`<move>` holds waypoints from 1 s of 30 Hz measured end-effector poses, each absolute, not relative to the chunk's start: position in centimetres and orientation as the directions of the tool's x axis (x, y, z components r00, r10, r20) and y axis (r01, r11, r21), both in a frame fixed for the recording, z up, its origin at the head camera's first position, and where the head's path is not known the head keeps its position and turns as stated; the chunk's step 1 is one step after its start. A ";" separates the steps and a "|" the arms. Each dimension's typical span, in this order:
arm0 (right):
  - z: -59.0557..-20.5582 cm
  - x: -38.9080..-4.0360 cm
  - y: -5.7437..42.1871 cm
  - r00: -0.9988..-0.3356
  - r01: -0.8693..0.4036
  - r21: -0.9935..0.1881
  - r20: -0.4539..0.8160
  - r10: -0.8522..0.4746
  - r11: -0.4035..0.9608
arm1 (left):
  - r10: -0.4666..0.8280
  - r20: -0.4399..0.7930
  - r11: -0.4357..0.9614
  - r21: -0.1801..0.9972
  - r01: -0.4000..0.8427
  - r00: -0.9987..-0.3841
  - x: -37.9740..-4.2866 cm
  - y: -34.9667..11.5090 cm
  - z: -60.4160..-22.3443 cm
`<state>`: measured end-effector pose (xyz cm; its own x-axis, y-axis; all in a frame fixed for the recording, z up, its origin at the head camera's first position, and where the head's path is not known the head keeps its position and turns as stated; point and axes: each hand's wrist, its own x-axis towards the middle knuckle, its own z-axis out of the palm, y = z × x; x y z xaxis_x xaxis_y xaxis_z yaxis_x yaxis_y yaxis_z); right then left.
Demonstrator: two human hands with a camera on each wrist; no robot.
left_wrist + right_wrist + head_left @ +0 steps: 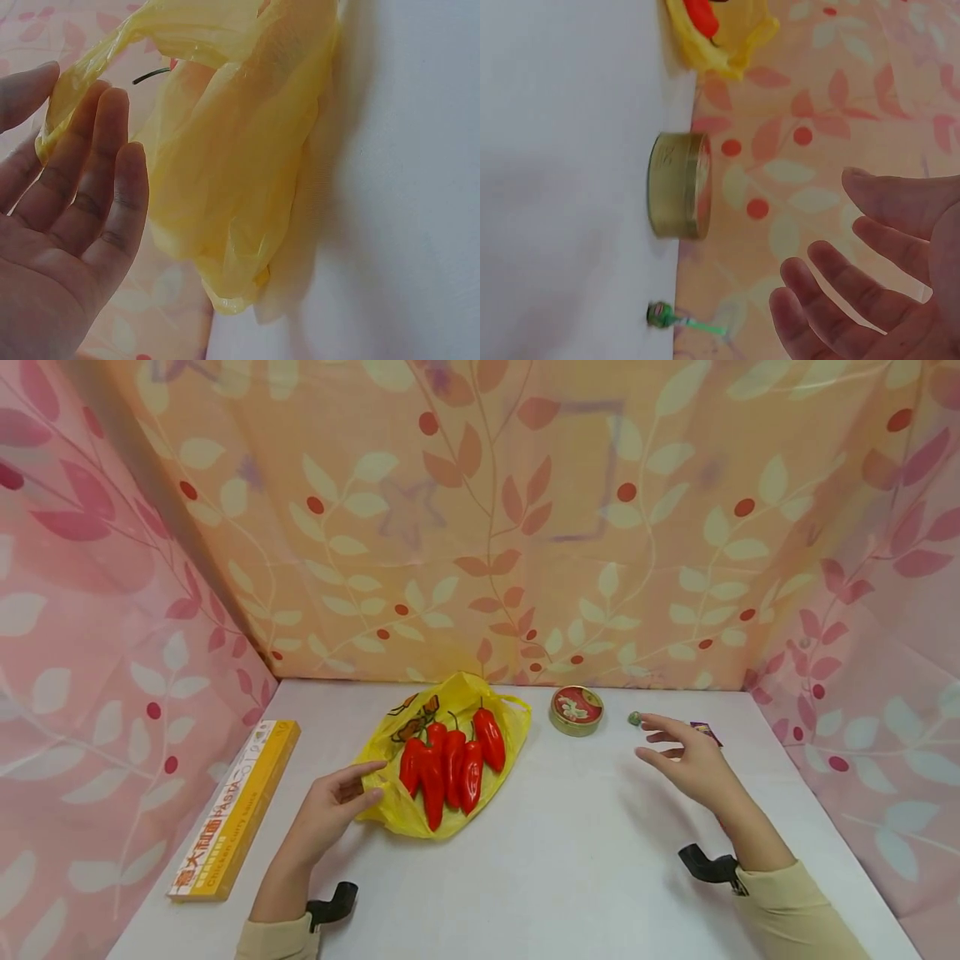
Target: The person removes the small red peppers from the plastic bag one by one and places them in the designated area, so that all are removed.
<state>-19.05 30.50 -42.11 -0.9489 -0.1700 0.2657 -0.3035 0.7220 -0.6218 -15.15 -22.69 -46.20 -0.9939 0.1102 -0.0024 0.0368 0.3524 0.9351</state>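
Observation:
A yellow plastic bag (pixel 390 814) lies on the table with several red peppers (pixel 452 760) in it. My left hand (pixel 330 806) is at the bag's left edge, thumb and fingers apart. In the left wrist view, a bag handle (pixel 67 101) runs beside the thumb and in front of the fingers; whether they touch it is hard to tell. My right hand (pixel 693 764) hovers over the table, its relaxed fingers spread and holding nothing. Just beyond its fingertips lies a green lollipop (pixel 660 315) with a green stick. Left of that stands a round gold tin (pixel 576 711) with a red lid.
A long yellow and white pasta box (pixel 234 810) lies along the table's left side. Behind the right hand is a small purple packet (pixel 705 732), partly hidden. Flower-patterned cloth walls (pixel 487 610) close off the back and both sides of the white table (pixel 577 877).

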 end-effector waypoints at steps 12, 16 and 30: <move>-41.8 -20.3 25.1 -0.950 -0.313 -0.695 0.221 -0.221 0.647 | 0.117 -0.017 0.325 0.945 0.022 -0.993 -15.2 -22.5 -46.2; -42.0 -20.8 23.4 -0.938 -0.345 -0.716 0.232 -0.259 0.607 | 0.122 -0.025 0.327 0.945 0.016 -0.992 -15.2 -22.5 -46.4; -42.7 -23.5 17.8 -0.922 -0.344 -0.777 0.174 -0.345 0.527 | 0.133 -0.019 0.334 0.942 0.027 -0.991 -15.2 -22.5 -46.3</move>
